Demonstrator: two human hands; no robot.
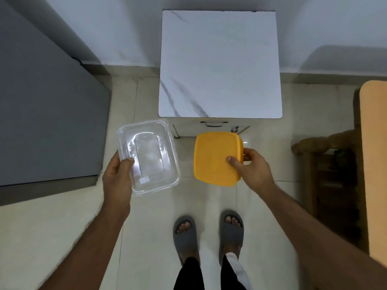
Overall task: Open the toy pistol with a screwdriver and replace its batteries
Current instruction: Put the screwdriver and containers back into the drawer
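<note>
Currently no pistol visible to you; the yellow box (pixel 216 158) is lidded, so its contents can't be told. Your right hand (pixel 250 167) holds it, thumb on the lid, fingers (pixel 248 153) curled round its side. Your left hand (pixel 117 176) holds the clear container (pixel 149 156), thumb over its rim; underside fingers hidden. It looks empty. Both are held over the floor (pixel 52 227), short of the marble tabletop (pixel 219 63).
</note>
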